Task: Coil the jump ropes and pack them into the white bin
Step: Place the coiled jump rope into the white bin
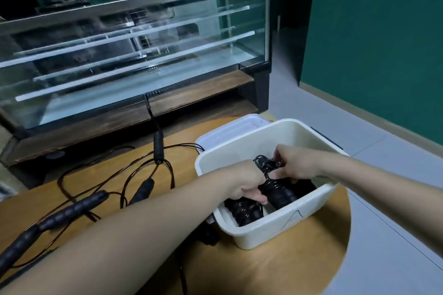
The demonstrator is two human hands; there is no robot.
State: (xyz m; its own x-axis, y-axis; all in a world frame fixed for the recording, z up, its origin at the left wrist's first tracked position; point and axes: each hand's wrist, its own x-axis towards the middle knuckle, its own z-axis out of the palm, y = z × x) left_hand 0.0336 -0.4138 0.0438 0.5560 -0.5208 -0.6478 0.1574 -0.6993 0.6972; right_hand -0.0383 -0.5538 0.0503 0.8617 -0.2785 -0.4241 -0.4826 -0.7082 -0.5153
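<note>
1. Right now we have both hands down inside the white bin (311, 213), which sits at the right edge of the round wooden table (275, 268).
2. Our left hand (247, 183) curls its fingers round the coiled jump rope (278, 193), a black bundle with the cord wrapped tightly about its handles. We judge this grip is there to keep the wraps from springing loose while the bundle is set down.
3. Our right hand (293, 165) pinches the loose loops of cord (263, 161) at the far end of that bundle, thumb against fingertips, probably to tuck the tail in so it stays below the rim.
4. A second coiled bundle (243, 211) already lies on the bin's floor, just beside the one we hold and nearer to us. Laying them side by side leaves room for more.
5. Left of the bin, uncoiled jump ropes (143, 189) sprawl over the table, black handles apart and thin cords crossing one another. So we judge the packing is partly done.
6. A white lid (230, 130) leans behind the bin, out of the way, which keeps the opening free.
7. Beyond the table stands a glass display case (134, 55).
</note>
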